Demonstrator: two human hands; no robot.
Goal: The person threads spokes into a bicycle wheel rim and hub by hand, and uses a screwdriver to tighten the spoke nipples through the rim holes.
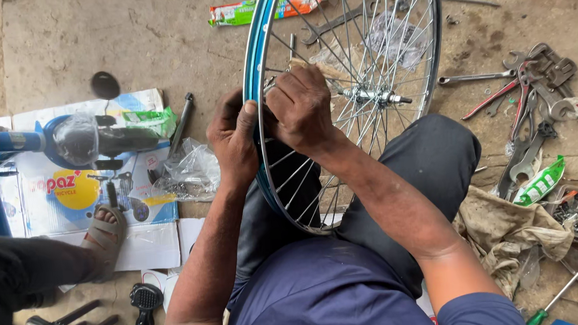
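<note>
A spoked bicycle wheel with a blue rim (254,52) stands upright between my knees, its hub (372,96) at the centre. My left hand (234,140) grips the rim from the outside, thumb pressed on its edge. My right hand (302,106) reaches through the spokes just inside the rim, fingers closed around a small wooden-handled tool (318,68) at a spoke end. Both hands touch each other at the rim.
Another person's sandalled foot (103,235) rests on flattened cardboard (73,193) at left, beside a blue bicycle part (50,139). Wrenches and pliers (529,97) lie on the concrete at right, near a dirty rag (510,230). A bicycle pedal (144,298) lies at bottom left.
</note>
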